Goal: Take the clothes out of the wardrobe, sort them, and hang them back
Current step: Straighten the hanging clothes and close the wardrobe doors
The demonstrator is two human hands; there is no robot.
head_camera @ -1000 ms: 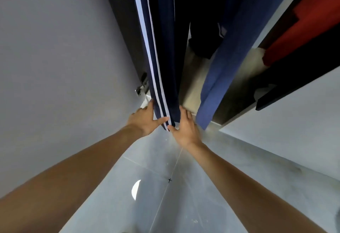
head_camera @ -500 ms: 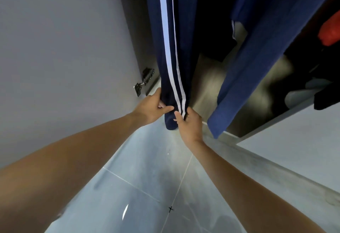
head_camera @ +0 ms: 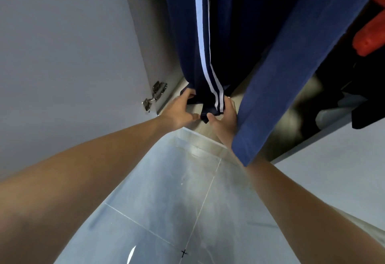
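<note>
Navy trouser hem (head_camera: 210, 105) pinched between left hand (head_camera: 180, 111) and right hand (head_camera: 226, 115).

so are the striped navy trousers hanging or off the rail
Hanging: the striped navy trousers drop straight down, left hand and right hand gripping the hem.

I've got just the one view, the head camera, wide-angle, so nothing overlaps with a second picture. It sits up high on the person and looks steeply down and forward. Both forearms run in from the bottom corners and meet at the middle, where the left hand (head_camera: 180, 111) and right hand (head_camera: 226, 115) sit at arm's reach. Near me, at the bottom edge, I see the tiled floor (head_camera: 166, 201). Far, along the top, I look into the open wardrobe (head_camera: 239, 88), with hanging trousers (head_camera: 187, 34) dropping toward the lens. The wardrobe door (head_camera: 62, 45) fills the left side. Straight edges bend toward the frame borders.
</note>
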